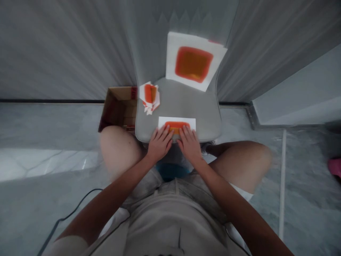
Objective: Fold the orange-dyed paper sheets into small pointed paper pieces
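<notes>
A folded white paper with an orange patch [177,123] lies at the near edge of a grey chair seat [183,103]. My left hand [159,143] rests on its left part, fingers stretched out flat. Beside it, my right hand [189,143] presses on the right part, fingers also flat and spread. Neither hand grips anything. A small pile of folded orange-and-white papers [149,96] sits at the seat's left edge. A stack of unfolded white sheets with an orange square [194,61] leans against the chair back.
An open brown cardboard box [119,108] stands on the floor left of the chair. My bare knees flank the seat. A dark cable [69,215] runs over the marble floor at lower left. A pink object [335,166] shows at the right edge. Grey curtains hang behind.
</notes>
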Demonstrator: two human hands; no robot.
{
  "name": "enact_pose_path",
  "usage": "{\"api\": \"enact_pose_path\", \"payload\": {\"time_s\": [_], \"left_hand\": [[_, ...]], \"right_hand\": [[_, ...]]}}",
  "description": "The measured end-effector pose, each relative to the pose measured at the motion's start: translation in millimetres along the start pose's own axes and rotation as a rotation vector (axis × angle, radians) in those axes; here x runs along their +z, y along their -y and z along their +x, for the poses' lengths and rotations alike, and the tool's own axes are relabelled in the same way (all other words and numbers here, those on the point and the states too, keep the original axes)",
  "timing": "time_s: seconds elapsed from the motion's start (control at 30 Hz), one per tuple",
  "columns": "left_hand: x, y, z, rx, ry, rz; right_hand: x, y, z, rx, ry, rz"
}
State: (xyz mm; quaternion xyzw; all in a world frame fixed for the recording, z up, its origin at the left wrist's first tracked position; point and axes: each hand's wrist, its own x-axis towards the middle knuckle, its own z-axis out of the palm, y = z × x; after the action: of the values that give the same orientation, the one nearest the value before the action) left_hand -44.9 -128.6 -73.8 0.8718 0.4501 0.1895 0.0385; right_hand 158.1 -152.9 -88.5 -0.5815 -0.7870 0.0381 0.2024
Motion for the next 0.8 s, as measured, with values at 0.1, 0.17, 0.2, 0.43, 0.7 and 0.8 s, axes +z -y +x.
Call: {"api": "enact_pose_path", "payload": {"time_s": [0.1, 0.17, 0.2, 0.43, 0.7, 0.8], "left_hand": [[0.2, 0.3, 0.1, -0.009, 0.004, -0.021], [0.2, 0.4, 0.2, -0.011, 0.008, -0.024], [0.2, 0.4, 0.3, -0.012, 0.011, -0.023], [0.4, -1.2, 0.4, -0.025, 0.011, -0.017], [1.7, -1.9, -0.4, -0.030, -0.010, -0.013], [1.3, -2.5, 0.1, -0.036, -0.010, -0.018]], "right_hand": [[0.8, 1.0, -1.2, 0.006, 0.005, 0.002], [1.4, 1.6, -1.6, 0.010, 0.002, 0.002], [1.6, 1.9, -1.7, 0.012, 0.000, 0.002], [-0.2, -0.1, -1.1, 0.001, 0.019, -0.013], [0.8, -2.3, -1.5, -0.003, 0.011, -0.016], [0.4, -2.2, -1.1, -0.007, 0.010, -0.020]]}}
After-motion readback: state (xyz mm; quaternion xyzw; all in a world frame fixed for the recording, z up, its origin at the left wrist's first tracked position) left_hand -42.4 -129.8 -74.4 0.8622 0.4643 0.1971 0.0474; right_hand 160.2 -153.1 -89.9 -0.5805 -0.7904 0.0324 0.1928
